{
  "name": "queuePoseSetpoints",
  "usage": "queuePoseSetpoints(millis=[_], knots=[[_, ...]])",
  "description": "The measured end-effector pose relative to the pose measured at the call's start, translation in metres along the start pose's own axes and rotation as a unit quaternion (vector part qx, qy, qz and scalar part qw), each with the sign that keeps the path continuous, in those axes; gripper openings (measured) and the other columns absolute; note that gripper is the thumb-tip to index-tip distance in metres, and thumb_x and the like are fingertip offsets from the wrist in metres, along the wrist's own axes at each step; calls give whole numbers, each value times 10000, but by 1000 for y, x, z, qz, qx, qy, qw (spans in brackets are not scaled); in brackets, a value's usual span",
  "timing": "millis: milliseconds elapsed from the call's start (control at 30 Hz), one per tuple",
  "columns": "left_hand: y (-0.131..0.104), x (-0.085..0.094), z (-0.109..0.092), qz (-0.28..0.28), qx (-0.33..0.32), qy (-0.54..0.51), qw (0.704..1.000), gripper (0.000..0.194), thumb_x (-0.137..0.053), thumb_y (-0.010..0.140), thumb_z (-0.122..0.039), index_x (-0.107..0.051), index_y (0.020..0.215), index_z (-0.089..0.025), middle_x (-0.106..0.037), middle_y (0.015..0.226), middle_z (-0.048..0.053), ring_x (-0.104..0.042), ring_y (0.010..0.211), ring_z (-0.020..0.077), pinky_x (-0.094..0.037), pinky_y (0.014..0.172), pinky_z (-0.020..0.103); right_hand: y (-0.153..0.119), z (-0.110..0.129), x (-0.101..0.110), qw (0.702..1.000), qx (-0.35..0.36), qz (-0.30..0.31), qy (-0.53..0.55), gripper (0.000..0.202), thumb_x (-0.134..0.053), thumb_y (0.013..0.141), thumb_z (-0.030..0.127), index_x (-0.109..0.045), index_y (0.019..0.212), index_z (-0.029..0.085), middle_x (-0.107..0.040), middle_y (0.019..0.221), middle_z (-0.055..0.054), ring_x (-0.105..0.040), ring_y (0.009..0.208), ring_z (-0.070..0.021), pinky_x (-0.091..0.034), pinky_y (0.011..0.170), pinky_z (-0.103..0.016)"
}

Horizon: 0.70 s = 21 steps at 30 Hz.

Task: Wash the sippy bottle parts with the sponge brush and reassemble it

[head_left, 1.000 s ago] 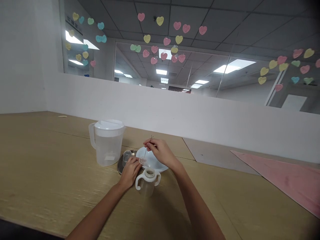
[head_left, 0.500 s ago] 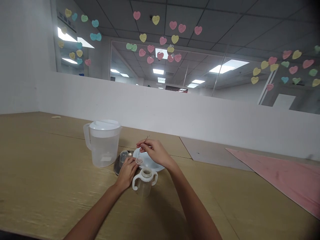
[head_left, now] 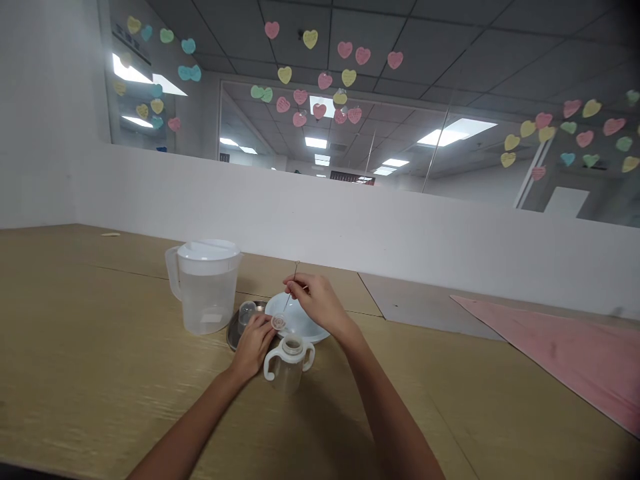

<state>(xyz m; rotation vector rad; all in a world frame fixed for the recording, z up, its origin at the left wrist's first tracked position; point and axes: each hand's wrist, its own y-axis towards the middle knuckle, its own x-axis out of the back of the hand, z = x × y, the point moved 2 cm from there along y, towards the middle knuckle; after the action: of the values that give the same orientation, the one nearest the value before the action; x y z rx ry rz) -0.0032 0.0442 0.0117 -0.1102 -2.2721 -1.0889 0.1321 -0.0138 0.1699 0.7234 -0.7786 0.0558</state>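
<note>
My left hand (head_left: 254,345) is closed on a small round whitish cup lid (head_left: 279,323), its ringed face turned up towards me. Pinched in my right hand (head_left: 316,299) is a thin wire rod (head_left: 296,270) with a small loop at the top. The rod slants down over a pale blue-white bowl (head_left: 303,328), its lower tip apart from the lid. In front of the bowl stands an uncovered clear drinking cup (head_left: 289,373) with two white handles. Behind my left hand, a clear dome-shaped cover (head_left: 247,313) rests on a round metal tray (head_left: 233,335), partly hidden.
A translucent lidded pitcher (head_left: 209,293) stands left of the tray. A grey board (head_left: 420,308) and a pink sheet (head_left: 555,353) lie to the right. The table (head_left: 100,347) meets a low white wall, with glass and heart-shaped notes above.
My right hand has moved slightly right, lifting the wire rod up and away from the lid and holding it more upright. My left hand and the lid have stayed nearly in place.
</note>
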Motion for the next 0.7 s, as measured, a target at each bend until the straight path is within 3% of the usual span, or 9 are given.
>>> queuePoseSetpoints(millis=[200,500,700], knots=[[0,0,-1,0,3,-11,1000,320,-332,900,-328,-617,960,-196,-561,982,63,-438,975,212,-375,889,417,-3,1,-3,998,-5,46,52,217,-428,848,211,-636,841,150,-646,777,-23,-572,720,-117,-399,669,-219],[-1,1,-2,3,-3,-18,1000,324,-328,904,-326,-617,985,-205,-560,993,62,-428,975,208,-372,893,415,-2,-2,-11,996,-6,94,7,233,-432,828,160,-662,864,151,-652,774,-25,-565,694,-116,-392,635,-213],[-1,3,-6,7,-4,-11,1000,334,-321,903,-331,-617,1005,-215,-563,1014,60,-428,991,210,-365,907,414,-4,-9,-18,986,-2,164,6,221,-463,804,165,-683,818,155,-659,772,-13,-558,686,-116,-376,599,-201]])
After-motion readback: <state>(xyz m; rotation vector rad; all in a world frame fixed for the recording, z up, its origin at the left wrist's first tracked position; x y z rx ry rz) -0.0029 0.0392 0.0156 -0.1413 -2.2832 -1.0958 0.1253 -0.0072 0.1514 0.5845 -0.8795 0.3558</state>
